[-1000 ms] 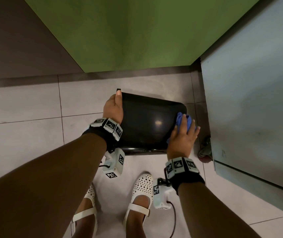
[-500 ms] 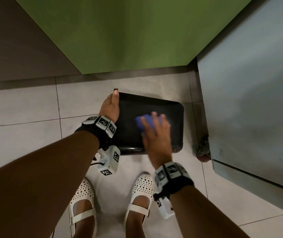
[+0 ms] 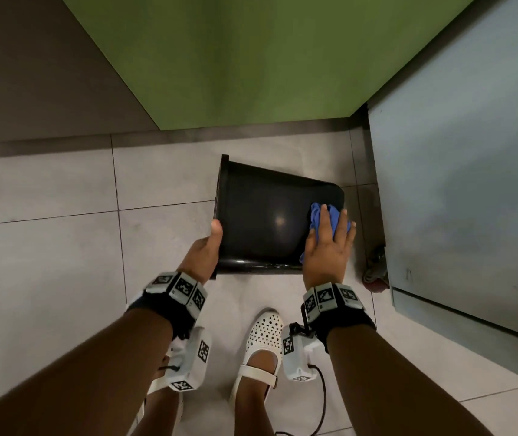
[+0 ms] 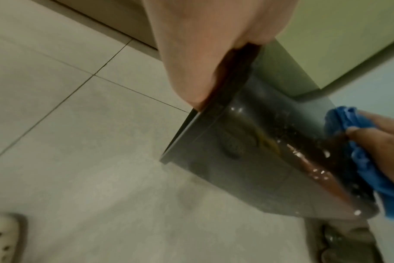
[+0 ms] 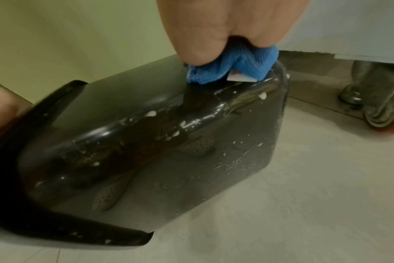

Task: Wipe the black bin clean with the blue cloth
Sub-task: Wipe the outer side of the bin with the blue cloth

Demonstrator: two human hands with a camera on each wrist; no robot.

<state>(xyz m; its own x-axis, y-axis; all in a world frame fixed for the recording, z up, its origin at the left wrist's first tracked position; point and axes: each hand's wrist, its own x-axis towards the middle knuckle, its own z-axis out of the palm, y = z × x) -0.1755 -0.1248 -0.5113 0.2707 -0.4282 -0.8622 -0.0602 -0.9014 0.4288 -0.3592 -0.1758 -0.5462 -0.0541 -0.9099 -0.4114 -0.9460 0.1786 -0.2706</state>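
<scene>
The black bin (image 3: 261, 221) lies on its side on the tiled floor, open end to the left and base to the right. My left hand (image 3: 211, 245) grips the rim near its front corner, thumb on top; the other fingers are hidden behind the rim. My right hand (image 3: 330, 243) holds the bunched blue cloth (image 3: 316, 215) and presses it on the bin's upper side at the base end. In the right wrist view the cloth (image 5: 243, 65) sits on the bin (image 5: 169, 169), whose front wall carries white specks and scratches. In the left wrist view, fingers pinch the cloth (image 4: 358, 160).
A grey cabinet (image 3: 455, 184) on a caster wheel (image 3: 374, 272) stands close to the bin's right end. A green wall panel (image 3: 251, 58) rises behind it. My white shoes (image 3: 264, 335) are just in front of the bin, with open floor tiles (image 3: 47, 247) to the left.
My right hand swept the cloth from the bin's right end to its middle and back to the right end. My left hand slid along the rim toward me.
</scene>
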